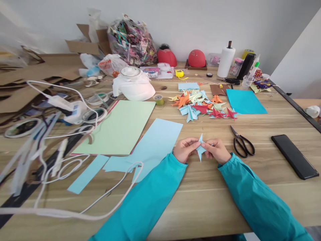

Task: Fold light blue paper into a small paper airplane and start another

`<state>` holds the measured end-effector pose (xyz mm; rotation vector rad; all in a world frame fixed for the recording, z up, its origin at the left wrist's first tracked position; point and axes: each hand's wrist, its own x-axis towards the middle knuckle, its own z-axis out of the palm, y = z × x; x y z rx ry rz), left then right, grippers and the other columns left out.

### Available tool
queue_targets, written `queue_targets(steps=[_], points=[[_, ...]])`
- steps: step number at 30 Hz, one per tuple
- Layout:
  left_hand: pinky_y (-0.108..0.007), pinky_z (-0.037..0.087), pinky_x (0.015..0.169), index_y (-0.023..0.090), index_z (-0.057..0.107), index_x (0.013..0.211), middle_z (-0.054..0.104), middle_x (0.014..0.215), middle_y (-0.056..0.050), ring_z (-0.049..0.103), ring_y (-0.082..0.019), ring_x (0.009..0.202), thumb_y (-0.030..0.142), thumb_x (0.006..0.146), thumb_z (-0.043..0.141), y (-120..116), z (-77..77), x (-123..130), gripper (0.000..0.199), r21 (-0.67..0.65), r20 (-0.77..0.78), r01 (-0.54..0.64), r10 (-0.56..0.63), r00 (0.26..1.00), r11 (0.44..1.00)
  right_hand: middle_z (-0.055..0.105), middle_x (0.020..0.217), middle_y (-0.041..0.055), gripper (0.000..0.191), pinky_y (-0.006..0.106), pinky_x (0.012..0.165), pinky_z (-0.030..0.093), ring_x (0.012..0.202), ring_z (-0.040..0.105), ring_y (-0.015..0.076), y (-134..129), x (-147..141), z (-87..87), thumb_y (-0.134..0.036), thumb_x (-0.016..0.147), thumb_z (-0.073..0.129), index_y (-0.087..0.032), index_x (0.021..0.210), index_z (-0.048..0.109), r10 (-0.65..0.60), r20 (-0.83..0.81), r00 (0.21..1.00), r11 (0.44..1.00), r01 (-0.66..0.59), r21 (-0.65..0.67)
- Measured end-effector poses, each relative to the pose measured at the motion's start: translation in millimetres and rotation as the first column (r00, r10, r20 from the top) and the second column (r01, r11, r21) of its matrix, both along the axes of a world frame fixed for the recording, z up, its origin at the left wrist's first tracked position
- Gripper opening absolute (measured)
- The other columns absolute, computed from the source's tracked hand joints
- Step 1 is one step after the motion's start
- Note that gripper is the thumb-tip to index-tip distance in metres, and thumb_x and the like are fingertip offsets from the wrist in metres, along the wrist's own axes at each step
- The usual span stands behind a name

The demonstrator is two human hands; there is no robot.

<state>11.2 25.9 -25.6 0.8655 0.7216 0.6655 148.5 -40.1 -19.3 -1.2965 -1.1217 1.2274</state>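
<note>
Illumination is moderately bright, diffuse and even. Reference point: the black-handled metal scissors point(242, 144). On their near side, the pale brown wood-grain tabletop point(208, 197) carries a soft sheen; shadows are faint and soft-edged. Beyond them, the matte grey-white wall point(185, 26) darkens toward the right. To their left, the pointed, folded light-blue paper piece point(200, 150) has a legible outline but soft creases. Farther left, the flattened brown cardboard sheets point(59, 65) are smeared, with wide-angle stretching.

We can't read any text, brand or number. Print on the purple packet point(262, 84), behind the turquoise sheet point(246, 101), is too small; the tabletop point(200, 201) scribble point(270, 95) right of that sheet is illegible.
</note>
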Motion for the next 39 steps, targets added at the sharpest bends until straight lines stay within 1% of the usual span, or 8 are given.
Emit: queue_targets(steps=[4, 9, 13, 17, 24, 31, 36, 39], points=[[-0.021, 0.047, 0.046, 0.012, 0.065, 0.067, 0.066, 0.057, -0.001, 0.059, -0.011, 0.050, 0.035, 0.042, 0.085, -0.3, -3.3, 0.3, 0.040, 0.060, -0.011, -0.054, 0.055, 0.998, 0.997, 0.051, 0.037, -0.0012, 0.050, 0.020, 0.033, 0.029, 0.031, 0.041, 0.0065, 0.6, -0.7, -1.3, -0.059, 0.071, 0.058, -0.016, 0.046, 0.054, -0.005, -0.059, 0.998, 1.000, 0.004, -0.016], [-0.022, 0.046, 0.043, 0.011, 0.064, 0.070, 0.066, 0.055, -0.001, 0.058, -0.012, 0.046, 0.036, 0.048, 0.083, 0.0, -6.3, -0.4, 0.039, 0.128, 0.000, -0.109, 0.109, 0.994, 0.986, 0.057, 0.044, -0.0008, 0.047, 0.019, 0.035, 0.034, 0.034, 0.046, 0.0067, 2.5, -1.2, -7.0, -0.059, 0.074, 0.055, -0.015, 0.056, 0.057, -0.093, -0.200, 0.975, 0.996, 0.092, -0.015], [-0.024, 0.047, 0.041, 0.011, 0.064, 0.069, 0.065, 0.054, -0.001, 0.057, -0.013, 0.044, 0.037, 0.045, 0.083, -0.1, -6.8, 0.7, 0.040, 0.132, -0.020, -0.134, 0.138, 0.990, 0.982, 0.060, 0.045, -0.0017, 0.038, 0.018, 0.037, 0.038, 0.036, 0.050, 0.0072, 3.5, -3.2, -5.8, -0.051, 0.063, 0.070, -0.015, 0.064, 0.060, -0.122, -0.166, 0.979, 0.993, 0.119, -0.024], [-0.025, 0.047, 0.044, 0.012, 0.064, 0.065, 0.064, 0.054, 0.000, 0.057, -0.013, 0.046, 0.038, 0.042, 0.084, -0.2, -5.9, 1.1, 0.040, 0.112, -0.024, -0.159, 0.162, 0.986, 0.981, 0.059, 0.042, -0.0023, 0.037, 0.018, 0.038, 0.040, 0.035, 0.049, 0.0071, 3.4, -3.7, -5.2, -0.049, 0.059, 0.074, -0.015, 0.065, 0.061, -0.153, -0.140, 0.978, 0.988, 0.151, -0.029], [-0.021, 0.041, 0.051, 0.011, 0.065, 0.061, 0.061, 0.054, 0.001, 0.052, -0.008, 0.051, 0.036, 0.055, 0.079, 0.5, -8.3, -2.9, 0.028, 0.307, -0.080, -0.012, 0.038, 0.996, 0.952, 0.057, 0.042, -0.0034, 0.032, 0.018, 0.040, 0.040, 0.037, 0.050, 0.0067, 1.5, -3.6, -8.9, -0.044, 0.062, 0.074, -0.015, 0.062, 0.060, -0.035, -0.064, 0.997, 0.999, 0.036, 0.016], [-0.022, 0.038, 0.052, 0.012, 0.059, 0.062, 0.057, 0.055, 0.002, 0.049, -0.008, 0.051, 0.043, 0.061, 0.074, 1.5, -12.8, -3.3, 0.034, 0.309, -0.074, -0.019, 0.044, 0.996, 0.951, 0.059, 0.046, -0.0009, 0.041, 0.019, 0.040, 0.042, 0.039, 0.051, 0.0076, 1.5, -4.6, -1.5, -0.054, 0.069, 0.065, -0.015, 0.058, 0.056, -0.057, -0.068, 0.996, 0.998, 0.059, 0.016], [-0.020, 0.033, 0.049, 0.013, 0.055, 0.059, 0.050, 0.050, 0.005, 0.042, -0.006, 0.047, 0.043, 0.060, 0.074, 0.6, -12.9, -2.5, 0.036, 0.261, -0.069, -0.044, 0.064, 0.996, 0.964, 0.060, 0.048, -0.0007, 0.042, 0.019, 0.040, 0.041, 0.038, 0.050, 0.0068, 2.4, -6.1, -4.8, -0.054, 0.066, 0.067, -0.016, 0.056, 0.053, -0.073, -0.017, 0.997, 0.997, 0.073, 0.030], [-0.021, 0.034, 0.050, 0.013, 0.056, 0.060, 0.052, 0.052, 0.004, 0.043, -0.006, 0.049, 0.044, 0.060, 0.074, -0.9, -9.6, -2.3, 0.036, 0.279, -0.085, -0.032, 0.058, 0.995, 0.960, 0.059, 0.049, -0.0007, 0.041, 0.019, 0.040, 0.040, 0.039, 0.050, 0.0068, 2.4, -6.5, -6.6, -0.054, 0.066, 0.067, -0.016, 0.057, 0.053, -0.066, -0.003, 0.998, 0.997, 0.066, 0.027]])
